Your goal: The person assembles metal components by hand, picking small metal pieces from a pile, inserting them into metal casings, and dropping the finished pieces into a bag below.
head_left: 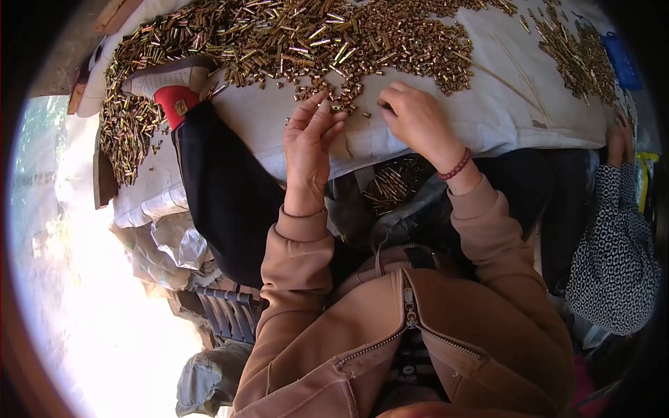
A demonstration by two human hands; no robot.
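Observation:
Low over the near edge of a cloth-covered table, my left hand (310, 143) has its thumb and fingertips brought together. Whatever they pinch is too small to make out. Small brass-coloured metal sleeves (352, 87) lie loose around those fingertips. To its right, my right hand (418, 122) is closed, palm down, its fingers curled in. What sits between its thumb and fingers is hidden in shadow. Longer brass-coloured metal pins (306, 35) mix with the sleeves in a wide heap beyond both hands. Below the table edge, an open dark bag (425, 198) contains long metal pins (394, 184).
A shoe (174, 75) with a red sock rests on the table's left, against the heap. Two thin sticks (512, 83) lie at the right, near a second pile of pins (575, 52). Another person's patterned sleeve (613, 244) and hand (617, 139) are at the far right, near a blue container (620, 61).

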